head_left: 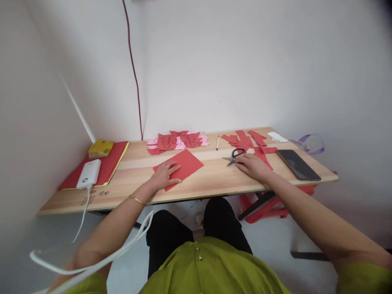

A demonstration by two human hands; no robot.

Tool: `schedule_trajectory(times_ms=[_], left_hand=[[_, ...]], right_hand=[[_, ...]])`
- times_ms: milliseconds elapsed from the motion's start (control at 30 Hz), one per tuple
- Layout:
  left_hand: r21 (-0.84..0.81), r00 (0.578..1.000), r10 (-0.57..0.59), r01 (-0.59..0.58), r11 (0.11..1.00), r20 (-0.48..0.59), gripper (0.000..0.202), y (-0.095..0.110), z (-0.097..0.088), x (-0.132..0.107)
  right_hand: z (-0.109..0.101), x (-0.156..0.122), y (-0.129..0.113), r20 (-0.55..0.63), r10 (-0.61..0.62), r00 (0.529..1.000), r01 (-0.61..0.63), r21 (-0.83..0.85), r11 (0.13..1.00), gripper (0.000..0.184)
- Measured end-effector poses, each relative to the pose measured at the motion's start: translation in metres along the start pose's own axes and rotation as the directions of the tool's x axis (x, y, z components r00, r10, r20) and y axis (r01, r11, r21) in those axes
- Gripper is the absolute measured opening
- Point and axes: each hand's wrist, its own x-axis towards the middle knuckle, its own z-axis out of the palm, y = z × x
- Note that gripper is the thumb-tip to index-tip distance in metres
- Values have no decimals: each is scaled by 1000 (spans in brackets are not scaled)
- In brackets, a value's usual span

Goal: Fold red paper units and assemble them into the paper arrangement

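Observation:
A red square sheet of paper (183,165) lies on the wooden table (214,179) in front of me. My left hand (164,174) rests flat on its near left corner, fingers stretched out. My right hand (253,166) lies on the table with its fingers spread, touching the handles of black scissors (234,156). The scissors lie flat and are not lifted.
Folded red and pink paper pieces (177,141) sit at the back middle. Red paper scraps (248,141) and a pen (217,142) lie at the back right, a dark phone (297,164) at the right edge. Left: red folder (107,167), white power bank (88,173), yellow object (100,148).

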Motion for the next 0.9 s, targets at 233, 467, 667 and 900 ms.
schedule_trajectory(times_ms=[233,467,667,900], left_hand=[[-111,993,-114,114,987,4,61,15,-5,-24],[-129,986,-168,166,978,-5,58,22,-14,-38],[56,871,-492,491,869,0,80,9,-33,-36],[145,695,-711,697,703,107,69,-22,-52,-34]], right_hand=[[6,22,-17,-48,-34,998,32,-40,999,29],[32,69,-102,146,94,985,-112,122,986,33],[57,103,-151,304,348,887,-373,28,928,40],[67,118,-155,333,337,880,-409,174,896,23]])
